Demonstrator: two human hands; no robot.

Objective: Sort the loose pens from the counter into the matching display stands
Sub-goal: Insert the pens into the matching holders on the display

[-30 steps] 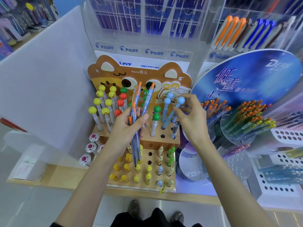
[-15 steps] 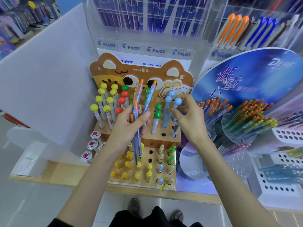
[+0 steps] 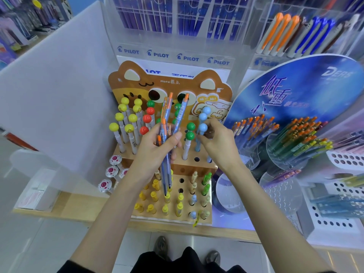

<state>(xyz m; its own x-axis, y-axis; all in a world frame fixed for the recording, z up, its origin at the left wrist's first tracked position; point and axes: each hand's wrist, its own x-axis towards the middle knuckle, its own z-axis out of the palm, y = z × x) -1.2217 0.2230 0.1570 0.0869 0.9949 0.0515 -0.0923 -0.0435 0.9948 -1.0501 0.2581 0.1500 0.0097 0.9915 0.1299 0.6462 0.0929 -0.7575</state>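
Our left hand (image 3: 155,152) curls round a bunch of orange-tipped pens (image 3: 166,119) above the brown stand (image 3: 189,164), while our right hand (image 3: 218,146) pinches a blue-ball pen (image 3: 202,128) standing at its far right; these look light, stiff and slick, best held mid-barrel.

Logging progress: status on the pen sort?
Left hand grips bundle of orange-capped pens. Right hand pinches blue ball-topped pen at cat-shaped stand upper tier. Green ball-topped pens close beside it.
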